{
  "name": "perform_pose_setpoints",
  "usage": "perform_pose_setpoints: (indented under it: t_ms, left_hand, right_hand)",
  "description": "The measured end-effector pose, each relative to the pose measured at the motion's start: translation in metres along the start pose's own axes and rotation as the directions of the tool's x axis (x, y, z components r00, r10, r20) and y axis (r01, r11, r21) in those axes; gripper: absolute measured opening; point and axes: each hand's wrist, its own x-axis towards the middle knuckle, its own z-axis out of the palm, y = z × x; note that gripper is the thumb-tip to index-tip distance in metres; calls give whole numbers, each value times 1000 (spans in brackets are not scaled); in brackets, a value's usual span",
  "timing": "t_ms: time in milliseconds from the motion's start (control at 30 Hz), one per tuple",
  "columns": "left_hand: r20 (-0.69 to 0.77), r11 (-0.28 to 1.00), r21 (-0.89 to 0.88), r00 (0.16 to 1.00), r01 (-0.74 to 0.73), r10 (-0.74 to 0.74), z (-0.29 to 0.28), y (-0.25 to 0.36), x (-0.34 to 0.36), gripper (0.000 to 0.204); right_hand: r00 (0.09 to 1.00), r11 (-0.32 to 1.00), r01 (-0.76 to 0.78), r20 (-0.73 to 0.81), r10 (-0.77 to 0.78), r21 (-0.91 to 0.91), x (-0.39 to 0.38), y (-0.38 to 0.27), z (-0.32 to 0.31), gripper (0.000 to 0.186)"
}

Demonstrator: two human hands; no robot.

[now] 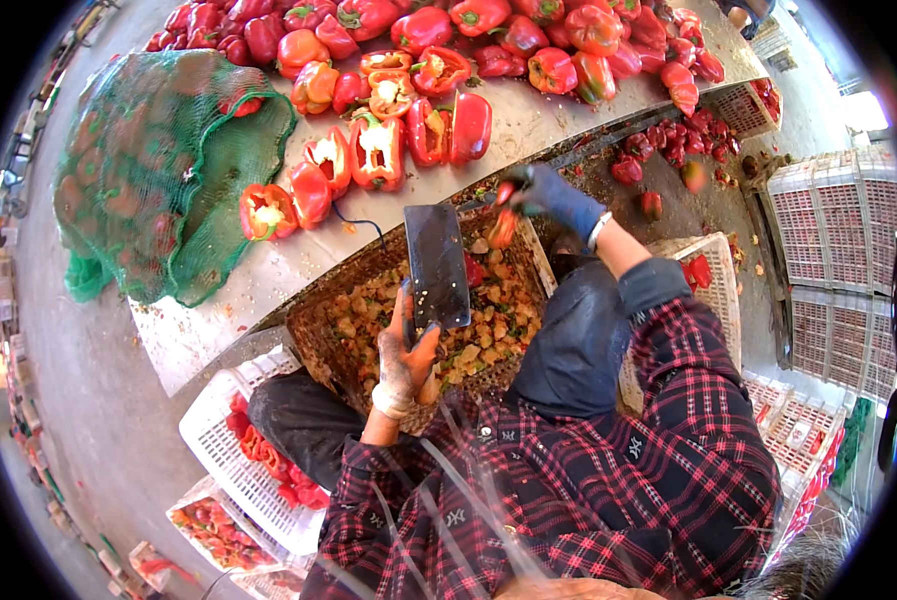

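My left hand [404, 355], in a glove with orange fingers, is closed at the lower left of a dark rectangular blade [436, 265] flecked with seeds, gripping it. My right hand [554, 200], in a dark blue glove, is closed on red and orange pepper pieces [504, 225] just right of the blade's upper end. Below both hands is a grimy crate [319, 340] of pepper cores and scraps. Halved red peppers [374, 150] lie on the metal table [199, 330] above.
Whole peppers [419, 30] heap along the table beside a green mesh sack [149, 170]. White crates of peppers stand at left [209, 420] and right [789, 440], with stacked crates [829, 230] farther right. Loose peppers [669, 140] lie below the table's edge. My bent knees flank the scrap crate.
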Motion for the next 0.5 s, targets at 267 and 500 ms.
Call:
perform_pose_setpoints:
  t_ms: [267,500]
  left_hand:
    - [-108,997,-68,993,31,-38,-8,15,-5,67]
    - [-54,1000,26,999,-4,6,-16,-12,3,67]
  right_hand:
    - [890,953,263,-343,-301,-153,29,-100,-3,24]
    - [803,702,110,-354,-480,-703,169,-155,10,32]
